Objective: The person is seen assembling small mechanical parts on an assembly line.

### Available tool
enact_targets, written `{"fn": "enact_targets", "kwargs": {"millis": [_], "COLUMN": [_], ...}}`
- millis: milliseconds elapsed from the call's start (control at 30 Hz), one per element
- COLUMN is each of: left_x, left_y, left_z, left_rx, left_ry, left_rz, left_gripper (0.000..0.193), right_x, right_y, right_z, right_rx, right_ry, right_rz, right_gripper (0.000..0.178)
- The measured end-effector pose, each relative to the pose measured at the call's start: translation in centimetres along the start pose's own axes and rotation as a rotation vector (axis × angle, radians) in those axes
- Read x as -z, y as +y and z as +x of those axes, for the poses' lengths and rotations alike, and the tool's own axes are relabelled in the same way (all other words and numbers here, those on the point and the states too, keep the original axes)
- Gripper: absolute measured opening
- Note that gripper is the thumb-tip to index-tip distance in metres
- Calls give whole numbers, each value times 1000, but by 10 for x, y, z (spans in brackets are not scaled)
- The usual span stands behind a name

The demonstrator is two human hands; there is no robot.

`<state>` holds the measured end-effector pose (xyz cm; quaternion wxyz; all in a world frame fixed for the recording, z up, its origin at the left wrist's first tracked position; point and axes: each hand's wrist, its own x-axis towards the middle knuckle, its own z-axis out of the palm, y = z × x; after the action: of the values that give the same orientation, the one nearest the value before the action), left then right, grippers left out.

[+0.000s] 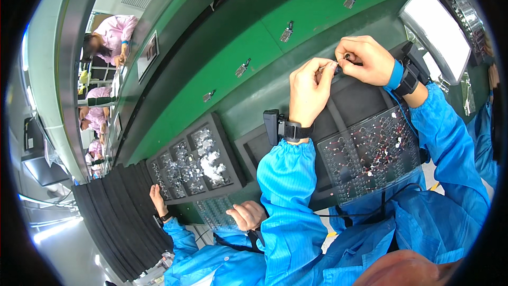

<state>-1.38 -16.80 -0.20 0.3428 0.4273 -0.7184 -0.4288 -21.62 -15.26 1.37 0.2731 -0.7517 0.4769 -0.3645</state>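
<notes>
Over the bench, my left hand (308, 94) and my right hand (368, 62) meet with fingertips pinched together. Between them is a small dark part (338, 69), mostly covered by the fingers, so its kind does not show. My right fingers also curl round a dark, rod-like piece (349, 57). Just below my hands lies a black compartment tray (365, 100). On that tray rests a clear plastic tray (338, 180) with many small red, white and silver parts in it.
A green conveyor belt (264, 42) carries several small metal assemblies (286, 32). At left, a co-worker's hands (247, 215) are near a black tray (235, 169) of small silver parts. A white panel (436, 32) stands at right. People in pink (116, 34) sit beyond the belt.
</notes>
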Motion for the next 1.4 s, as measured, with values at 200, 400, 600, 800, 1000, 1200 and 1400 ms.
{"fn": "enact_targets", "kwargs": {"millis": [200,400,600,800,1000,1200,1400], "left_x": [2,-2,-4,-2,0,2,3], "left_y": [4,5,3,-1,-3,-1,-5], "left_z": [2,1,-2,1,2,0,1], "left_rx": [13,-60,-72,8,36,64,73], "left_ry": [-4,18,26,-18,-55,-71,-79], "left_rz": [0,60,15,-52,-61,-53,-166], "left_gripper": [16,15,14,17,18,18,18], "right_x": [1,-2,-1,5,5,9,9], "right_y": [-2,-1,-1,3,1,-2,1], "right_z": [3,-1,-3,-2,-1,-2,-2], "right_rx": [-38,18,-11,31,63,55,82], "right_ry": [-14,26,33,3,16,-4,-2], "right_rz": [-34,-152,-79,-3,-55,-59,-35], "right_gripper": [14,15,14,11,12,12,11]}}
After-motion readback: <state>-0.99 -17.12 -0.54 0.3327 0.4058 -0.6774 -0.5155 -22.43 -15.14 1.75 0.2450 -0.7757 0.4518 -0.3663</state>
